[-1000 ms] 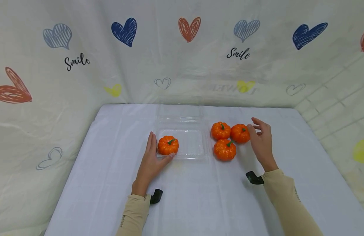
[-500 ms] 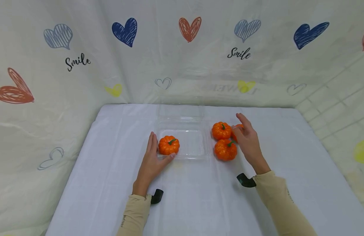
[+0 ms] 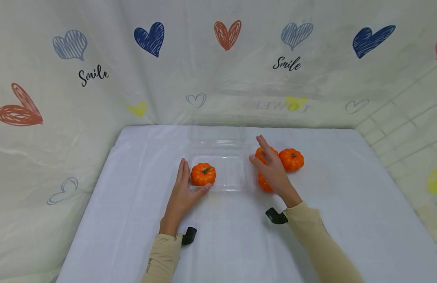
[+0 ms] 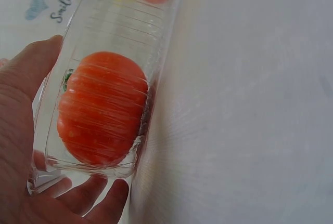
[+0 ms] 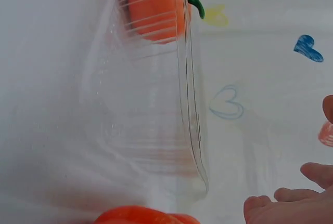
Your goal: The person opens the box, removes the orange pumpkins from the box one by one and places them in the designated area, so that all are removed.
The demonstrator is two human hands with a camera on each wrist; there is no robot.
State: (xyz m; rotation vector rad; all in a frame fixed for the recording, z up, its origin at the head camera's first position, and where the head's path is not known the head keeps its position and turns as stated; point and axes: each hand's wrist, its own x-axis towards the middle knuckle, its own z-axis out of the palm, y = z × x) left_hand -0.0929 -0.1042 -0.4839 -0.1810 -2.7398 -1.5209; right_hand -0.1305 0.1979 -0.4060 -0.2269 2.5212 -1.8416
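Observation:
A clear plastic clamshell container (image 3: 232,169) lies open on the table, its lid raised at the back. One small orange pumpkin (image 3: 203,177) with a green stem sits in its left part. My left hand (image 3: 179,198) grips the container's front left corner, fingers along the side and thumb (image 4: 36,63) at the front wall. My right hand (image 3: 276,175) is spread over the pumpkins right of the container, holding nothing. It partly covers an upper pumpkin (image 3: 259,154) and a lower pumpkin (image 3: 263,184). The third pumpkin (image 3: 291,160) shows fully beside it.
A white cloth (image 3: 225,243) covers the table. Behind stands a pale curtain (image 3: 190,70) printed with hearts and the word Smile. A black wrist camera (image 3: 276,216) sticks out from the right sleeve (image 3: 317,239).
My right hand has moved left, from the rightmost pumpkin across to the two nearer the container, uncovering the rightmost one again. My left hand and the container have stayed in place.

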